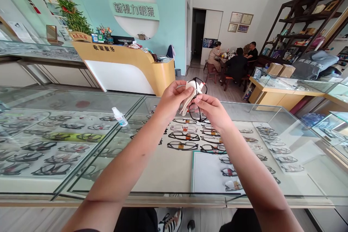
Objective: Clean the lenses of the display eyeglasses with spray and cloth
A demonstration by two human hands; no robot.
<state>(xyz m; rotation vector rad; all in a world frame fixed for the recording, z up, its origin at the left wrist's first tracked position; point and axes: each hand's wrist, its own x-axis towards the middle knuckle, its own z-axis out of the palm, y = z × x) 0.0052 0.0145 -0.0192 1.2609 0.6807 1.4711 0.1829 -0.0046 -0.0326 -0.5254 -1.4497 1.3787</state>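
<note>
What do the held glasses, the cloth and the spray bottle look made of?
Glasses: probably plastic, smooth; they look evenly dark, though coated metal is possible.
Cloth: apparently soft fabric, pale and matte; it folds and droops.
Spray bottle: likely plastic, smooth; its white, moulded-looking shape suggests it.

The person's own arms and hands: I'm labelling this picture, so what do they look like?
The left hand and right hand are ungloved, with nothing visible worn on fingers or wrists. The left forearm and right forearm are uncovered; a dark sleeve edge shows on the left arm.
</note>
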